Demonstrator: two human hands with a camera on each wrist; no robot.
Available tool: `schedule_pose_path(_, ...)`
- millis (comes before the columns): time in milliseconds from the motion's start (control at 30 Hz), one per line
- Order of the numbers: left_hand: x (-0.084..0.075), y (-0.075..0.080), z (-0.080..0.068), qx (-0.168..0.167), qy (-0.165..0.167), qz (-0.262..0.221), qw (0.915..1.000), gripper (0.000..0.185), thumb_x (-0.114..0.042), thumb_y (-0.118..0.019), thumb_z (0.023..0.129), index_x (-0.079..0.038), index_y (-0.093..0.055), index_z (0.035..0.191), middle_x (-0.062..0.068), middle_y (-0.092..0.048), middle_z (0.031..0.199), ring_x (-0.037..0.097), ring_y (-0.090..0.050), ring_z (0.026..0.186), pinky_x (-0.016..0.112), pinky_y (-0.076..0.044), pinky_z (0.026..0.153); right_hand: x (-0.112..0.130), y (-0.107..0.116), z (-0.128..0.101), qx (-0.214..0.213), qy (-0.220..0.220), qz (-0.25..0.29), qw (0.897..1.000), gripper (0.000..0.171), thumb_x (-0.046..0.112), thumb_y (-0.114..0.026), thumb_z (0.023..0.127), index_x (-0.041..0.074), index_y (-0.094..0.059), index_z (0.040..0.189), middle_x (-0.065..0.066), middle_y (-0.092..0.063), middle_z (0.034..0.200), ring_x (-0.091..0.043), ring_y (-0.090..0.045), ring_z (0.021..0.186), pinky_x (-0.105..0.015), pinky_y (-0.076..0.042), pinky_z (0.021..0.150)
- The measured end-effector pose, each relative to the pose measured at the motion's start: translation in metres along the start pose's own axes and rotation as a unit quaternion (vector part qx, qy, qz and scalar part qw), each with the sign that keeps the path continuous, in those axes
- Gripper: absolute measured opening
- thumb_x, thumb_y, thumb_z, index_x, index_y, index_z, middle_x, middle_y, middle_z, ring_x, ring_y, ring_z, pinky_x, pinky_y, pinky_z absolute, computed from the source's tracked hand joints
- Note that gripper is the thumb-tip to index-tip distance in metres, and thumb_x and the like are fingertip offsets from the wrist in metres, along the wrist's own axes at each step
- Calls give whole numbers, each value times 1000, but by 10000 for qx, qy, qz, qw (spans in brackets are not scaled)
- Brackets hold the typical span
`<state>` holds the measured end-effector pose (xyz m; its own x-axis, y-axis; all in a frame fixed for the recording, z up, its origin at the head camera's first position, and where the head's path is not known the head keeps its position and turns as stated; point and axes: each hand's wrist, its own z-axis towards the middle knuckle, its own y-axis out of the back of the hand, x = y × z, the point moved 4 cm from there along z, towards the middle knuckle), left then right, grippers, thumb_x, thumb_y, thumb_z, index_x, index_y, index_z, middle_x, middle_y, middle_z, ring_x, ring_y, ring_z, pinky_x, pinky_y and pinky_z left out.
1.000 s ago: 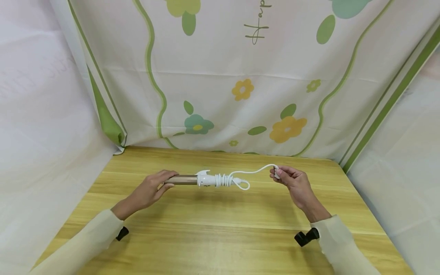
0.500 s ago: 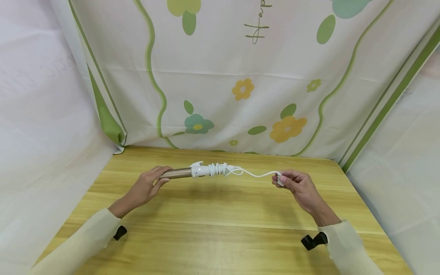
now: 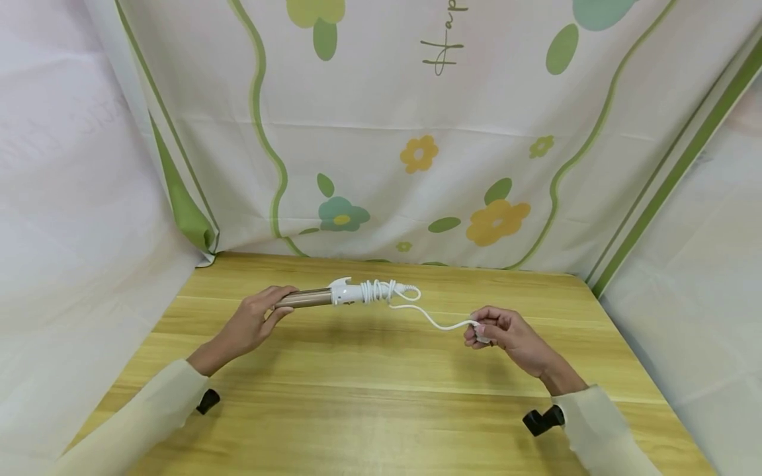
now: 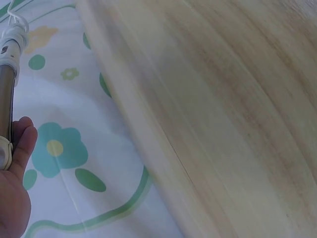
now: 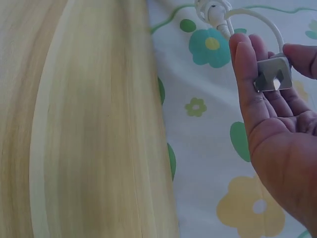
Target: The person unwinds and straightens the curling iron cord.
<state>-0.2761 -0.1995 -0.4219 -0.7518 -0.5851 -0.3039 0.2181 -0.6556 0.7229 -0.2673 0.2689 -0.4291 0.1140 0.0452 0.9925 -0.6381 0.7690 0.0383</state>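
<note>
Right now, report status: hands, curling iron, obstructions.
Left hand grips curling iron by its barrel, held above table. Right hand pinches plug; cord partly wound on handle. Nothing in the way.

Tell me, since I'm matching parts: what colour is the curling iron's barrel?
Bronze-gold, on the barrel gripped by the left hand; the head view shows it best.

1. Your left hand (image 3: 253,322) reaches forward, fingers and thumb curled in a grip, cream-sleeved forearm (image 3: 139,426) angled inward.
2. Your right hand (image 3: 506,332) sits lower and nearer you, thumb and fingertips (image 5: 246,54) pinched together, palm turned up, wrist slightly bent.
</note>
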Motion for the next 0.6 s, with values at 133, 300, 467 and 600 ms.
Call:
schedule_pose_path(133, 0, 2, 1, -103, 4, 36, 9999, 38, 0, -69, 89, -7, -61, 126, 6, -68, 105, 7, -58, 78, 28, -51, 65, -3, -1, 0, 168, -120, 67, 9998, 33, 8, -37, 108, -10, -48, 133, -5, -68, 112, -16, -69, 100, -32, -56, 86)
schedule_pose_path(300, -2, 4, 2, -171, 40, 55, 9998, 38, -1, -69, 89, -8, -61, 126, 6, -69, 105, 7, -58, 78, 29, -50, 65, -9, -4, 3, 208, -502, -73, 9985, 37, 14, -28, 109, -10, -51, 124, -2, -62, 105, -14, -65, 96, -30, -53, 87)
schedule_pose_path(467, -1, 3, 2, -154, 26, 25, 9999, 37, -2, -69, 90, -8, -61, 126, 5, -69, 105, 7, -58, 79, 29, -51, 65, -15, -8, 7, -88, -766, -157, 9969, 35, 25, -29, 110, 0, -53, 104, 3, -60, 100, -14, -59, 93, -30, -49, 90)
schedule_pose_path(600, -2, 3, 2, -175, 7, 2, 9998, 37, -2, -69, 90, -8, -61, 126, 6, -69, 105, 7, -58, 78, 28, -51, 65, -19, -9, 8, -176, -885, -532, 9945, 39, 32, -38, 109, 1, -62, 105, 6, -62, 95, -11, -59, 90, -33, -49, 87)
